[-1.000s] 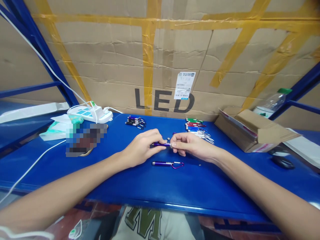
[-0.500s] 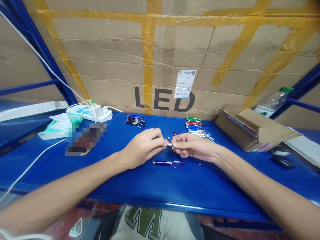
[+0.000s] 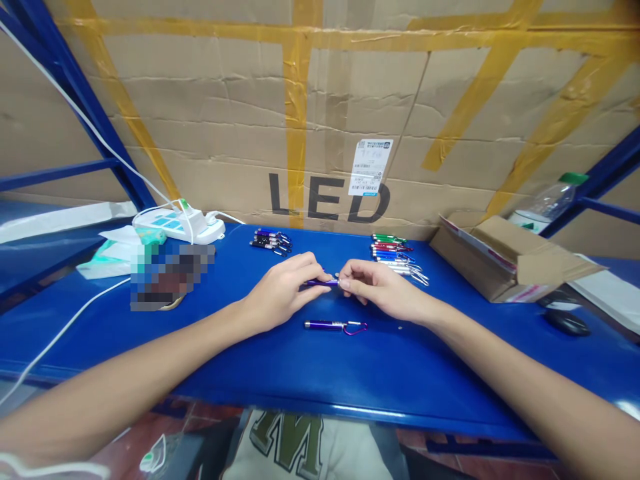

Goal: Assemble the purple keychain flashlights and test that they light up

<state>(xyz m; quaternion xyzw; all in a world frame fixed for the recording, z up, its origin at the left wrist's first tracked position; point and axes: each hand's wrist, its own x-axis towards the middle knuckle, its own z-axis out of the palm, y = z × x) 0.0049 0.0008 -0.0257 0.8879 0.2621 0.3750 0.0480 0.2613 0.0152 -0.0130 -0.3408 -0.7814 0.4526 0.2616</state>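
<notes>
A slim purple penlight [image 3: 323, 283] lies level between my hands, above the middle of the table. The thumb and fingers of my left hand [image 3: 283, 292] are closed around its tube. My right hand [image 3: 383, 288] pinches at its right end, where the fingertips hide the tip and any small part there. Just in front of my hands, a second purple penlight [image 3: 324, 325] with a carabiner clip [image 3: 356, 328] rests on the blue table [image 3: 300, 373]. A small round piece, partly hidden, shows by my right fingertips.
Penlights in green, red, blue and silver [image 3: 390, 255] lie in a row behind my right hand. Blue and black ones [image 3: 270, 241] lie back left. A power strip [image 3: 185, 227] is at left; an opened carton [image 3: 515, 257] and a black mouse [image 3: 566, 321] are at right.
My left hand now grips the purple tube, where it pinched a silvery end before. My right fingers have shifted slightly and now pinch the tube's right end.
</notes>
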